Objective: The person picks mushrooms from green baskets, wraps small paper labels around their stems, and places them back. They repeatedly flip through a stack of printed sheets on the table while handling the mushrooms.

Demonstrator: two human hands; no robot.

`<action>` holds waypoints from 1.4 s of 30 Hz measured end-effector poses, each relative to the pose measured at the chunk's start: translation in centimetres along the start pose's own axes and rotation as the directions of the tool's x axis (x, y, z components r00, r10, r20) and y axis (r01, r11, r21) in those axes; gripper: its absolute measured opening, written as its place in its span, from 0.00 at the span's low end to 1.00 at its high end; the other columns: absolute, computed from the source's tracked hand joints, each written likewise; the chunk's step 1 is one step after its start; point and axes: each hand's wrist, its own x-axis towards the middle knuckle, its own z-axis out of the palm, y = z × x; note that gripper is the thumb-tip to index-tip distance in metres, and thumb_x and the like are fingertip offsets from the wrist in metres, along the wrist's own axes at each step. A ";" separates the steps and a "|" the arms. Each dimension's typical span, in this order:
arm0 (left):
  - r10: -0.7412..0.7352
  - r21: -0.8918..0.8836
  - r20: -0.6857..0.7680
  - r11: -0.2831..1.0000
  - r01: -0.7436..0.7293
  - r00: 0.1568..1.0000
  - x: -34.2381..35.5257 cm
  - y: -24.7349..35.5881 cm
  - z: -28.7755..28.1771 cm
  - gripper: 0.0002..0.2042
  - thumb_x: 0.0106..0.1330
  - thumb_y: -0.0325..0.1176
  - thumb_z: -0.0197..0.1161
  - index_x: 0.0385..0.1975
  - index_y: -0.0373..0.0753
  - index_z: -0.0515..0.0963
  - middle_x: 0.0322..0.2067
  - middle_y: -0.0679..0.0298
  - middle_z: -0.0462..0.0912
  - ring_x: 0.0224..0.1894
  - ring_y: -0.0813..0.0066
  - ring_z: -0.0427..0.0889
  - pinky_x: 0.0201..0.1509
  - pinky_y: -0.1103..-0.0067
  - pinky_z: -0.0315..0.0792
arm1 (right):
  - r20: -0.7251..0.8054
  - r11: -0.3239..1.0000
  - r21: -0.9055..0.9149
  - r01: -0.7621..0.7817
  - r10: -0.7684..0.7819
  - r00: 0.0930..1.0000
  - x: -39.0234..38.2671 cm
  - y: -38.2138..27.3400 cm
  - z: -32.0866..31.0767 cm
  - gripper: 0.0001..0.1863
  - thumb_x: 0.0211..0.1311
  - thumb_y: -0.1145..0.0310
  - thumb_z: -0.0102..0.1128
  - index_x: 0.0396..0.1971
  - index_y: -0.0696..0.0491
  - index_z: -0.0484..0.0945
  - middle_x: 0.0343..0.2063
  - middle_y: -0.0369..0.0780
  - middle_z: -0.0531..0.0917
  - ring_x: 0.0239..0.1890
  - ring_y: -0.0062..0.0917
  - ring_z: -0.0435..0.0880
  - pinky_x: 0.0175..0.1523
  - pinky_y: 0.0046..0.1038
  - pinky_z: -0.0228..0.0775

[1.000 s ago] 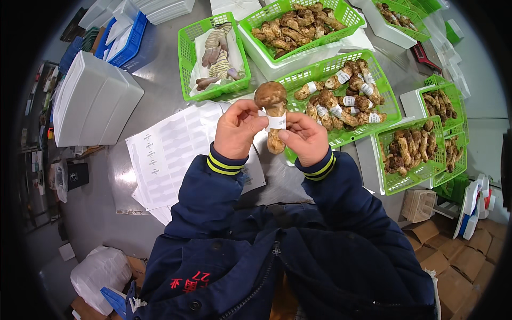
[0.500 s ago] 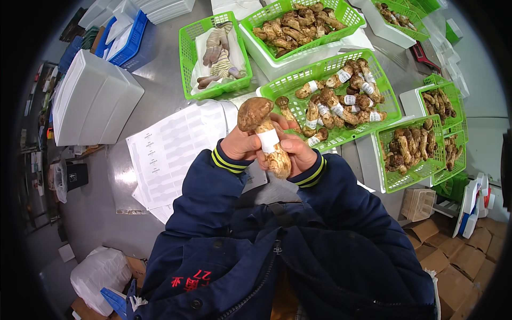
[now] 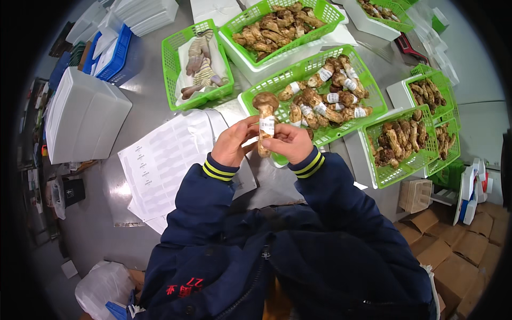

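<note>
You hold one mushroom [image 3: 265,124] upright over near edge of middle green basket [image 3: 368,98]. Left hand [image 3: 233,141] pinches stem; right hand [image 3: 289,143] fingers press white label band [image 3: 266,125] round it. Band looks nearly on. That basket already holds many banded mushrooms; basket right of it holds unbanded ones. Versus half second ago: mushroom now upright, not tilted.

mushroom [image 3: 265,124]: tilted half a second ago → upright, cap up | both hands: shifted slightly away from body

Seven green baskets [image 3: 198,64], one held mushroom [image 3: 265,122], two hands [image 3: 234,143], one blue crate [image 3: 114,53].
</note>
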 end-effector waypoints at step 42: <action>-0.122 -0.158 -0.348 0.985 0.070 0.930 -14.8 -9.7 -6.2 0.16 0.64 0.34 0.52 0.49 0.33 0.69 0.34 0.61 0.78 0.36 0.77 0.77 0.39 0.86 0.70 | 0.291 0.356 -0.867 0.350 -0.209 0.933 -1.3 1.3 2.7 0.13 0.47 0.72 0.62 0.35 0.58 0.77 0.22 0.40 0.79 0.17 0.23 0.75 0.25 0.23 0.67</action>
